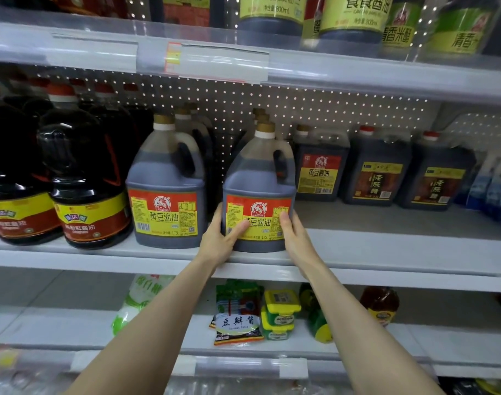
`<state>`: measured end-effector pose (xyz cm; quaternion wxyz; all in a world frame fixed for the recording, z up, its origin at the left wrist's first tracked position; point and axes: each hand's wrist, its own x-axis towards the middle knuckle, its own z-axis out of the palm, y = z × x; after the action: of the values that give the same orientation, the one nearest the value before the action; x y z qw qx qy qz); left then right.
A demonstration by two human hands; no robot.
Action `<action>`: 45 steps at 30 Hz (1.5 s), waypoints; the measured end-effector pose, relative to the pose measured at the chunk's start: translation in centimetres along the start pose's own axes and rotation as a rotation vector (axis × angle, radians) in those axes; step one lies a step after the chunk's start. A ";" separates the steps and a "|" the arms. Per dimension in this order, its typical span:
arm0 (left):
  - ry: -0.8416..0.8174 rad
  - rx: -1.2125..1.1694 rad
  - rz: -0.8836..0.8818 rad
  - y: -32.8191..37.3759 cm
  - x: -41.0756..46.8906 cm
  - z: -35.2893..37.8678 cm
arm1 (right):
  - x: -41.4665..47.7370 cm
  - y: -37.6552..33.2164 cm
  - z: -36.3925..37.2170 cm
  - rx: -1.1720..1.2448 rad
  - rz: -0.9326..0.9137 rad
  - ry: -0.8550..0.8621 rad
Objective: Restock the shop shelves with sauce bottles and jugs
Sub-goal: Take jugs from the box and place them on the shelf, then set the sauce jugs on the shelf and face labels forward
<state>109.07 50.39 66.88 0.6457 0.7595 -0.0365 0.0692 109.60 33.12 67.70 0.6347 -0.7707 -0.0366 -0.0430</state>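
Head view, facing shop shelving with a perforated back panel [329,109].

Holding with both grips 1 soy sauce jug [259,172], upright at the front edge of the middle shelf [101,260], base apparently resting on the shelf board. Left grip [222,238] clasped round the lower left side of the jug, thumb laid across the front of the red-and-yellow label. Right grip [293,236] clasped round the lower right corner, 1 digit pressed on the label, the rest hidden round the side. Gold cap on top, handle turned to the right, dark liquid inside. Behind it, caps of 2 more jugs of the same kind in a row.

Just to the left, apart by a narrow gap: a matching soy sauce jug [165,181], also at the front edge, with more of its kind lined up behind. Further left: round dark sauce bottles [87,181] with red caps and yellow-and-red labels. To the right, set further back: 1 square soy sauce jug [320,166] and 2 square vinegar jugs [376,172] with red caps.

On the upper shelf [357,78]: tall dark bottles [270,12] with pale yellow labels, beside green-labelled rice vinegar bottles [400,27].

On the lower shelf [72,326], between the 2 forearms: a soybean paste packet [238,323] and stacked yellow-and-green tubs [280,312]. Left of the left forearm, a white-and-green bag [141,300]; right of the right forearm, an amber jar [379,303].
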 end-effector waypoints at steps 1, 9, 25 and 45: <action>-0.003 0.000 -0.005 0.0 0.1 0.0 | 0.0 0.1 0.0 0.001 0.000 0.001; -0.013 0.017 -0.004 0.2 -0.1 0.0 | 0.0 0.2 -0.1 0.013 0.002 -0.006; -0.005 0.115 -0.060 1.6 -2.6 -2.1 | -3.3 -1.8 -0.5 0.012 -0.047 0.046; -0.145 0.130 -0.233 -3.8 -14.1 0.3 | -15.7 6.1 -3.2 -0.039 0.270 0.221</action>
<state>95.69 50.20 60.98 0.5947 0.8017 0.0100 -0.0589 94.59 28.78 60.61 0.6199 -0.7713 0.1379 -0.0423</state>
